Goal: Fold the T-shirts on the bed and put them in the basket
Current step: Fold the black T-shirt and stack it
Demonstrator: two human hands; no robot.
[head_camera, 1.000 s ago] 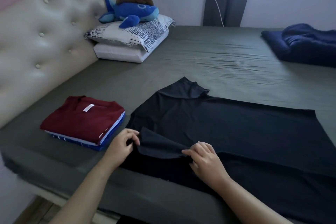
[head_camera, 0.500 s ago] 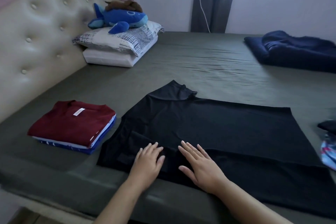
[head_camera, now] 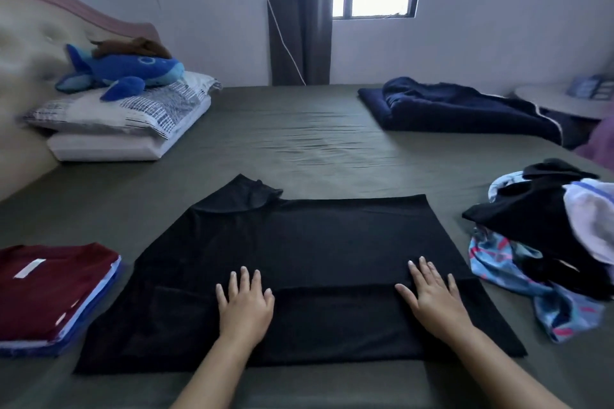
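Note:
A black T-shirt (head_camera: 315, 242) lies spread flat on the olive bed sheet (head_camera: 299, 143), its near side folded over along a straight crease. My left hand (head_camera: 246, 302) presses flat on that folded strip near its middle, fingers straight. My right hand (head_camera: 432, 295) lies flat on the same strip further right, fingers spread. A stack of folded T-shirts (head_camera: 50, 289), dark red on top, sits at the left. A loose pile of unfolded clothes (head_camera: 548, 242), black, white and patterned blue, lies at the right. No basket is in view.
Two pillows (head_camera: 126, 123) with a blue plush whale (head_camera: 123, 68) rest by the padded headboard at the far left. A dark blue blanket (head_camera: 465, 109) lies at the far right. A small table (head_camera: 564, 100) stands beyond the bed's right edge.
My hands let go of the sleeve they pinched and now lie flat. My right hand has slid right along the fold. The view has swung right, showing the clothes pile.

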